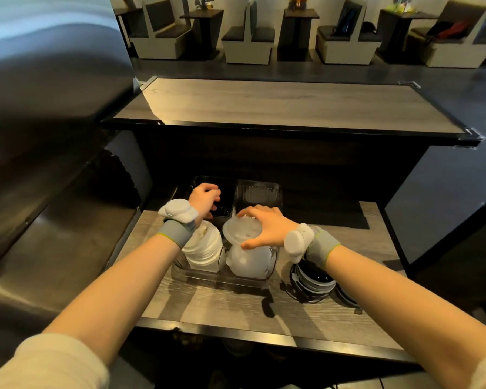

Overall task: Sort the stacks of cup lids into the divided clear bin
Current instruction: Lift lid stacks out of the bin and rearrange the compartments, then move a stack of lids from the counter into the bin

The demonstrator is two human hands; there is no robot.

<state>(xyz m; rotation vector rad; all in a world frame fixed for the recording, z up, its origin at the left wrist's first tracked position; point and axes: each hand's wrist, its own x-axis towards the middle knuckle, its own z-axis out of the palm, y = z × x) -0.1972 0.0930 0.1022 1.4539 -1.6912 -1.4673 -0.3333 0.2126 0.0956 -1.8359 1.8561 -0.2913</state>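
A divided clear bin (257,189) stands on the low wooden counter. Its near left compartment holds a stack of white lids (203,252). Its near right compartment holds a stack of translucent lids (246,259). My right hand (264,226) rests on top of the translucent stack, fingers curled over the uppermost lid. My left hand (205,199) reaches into the far left compartment, which looks dark; its fingers are bent and I cannot tell if they hold anything. A stack of black lids (314,280) stands on the counter just right of the bin, partly hidden under my right wrist.
The counter (208,304) has a black front edge. A raised wooden ledge (278,105) runs behind the bin. A steel appliance (39,136) fills the left side. Booth seats and tables lie in the far background.
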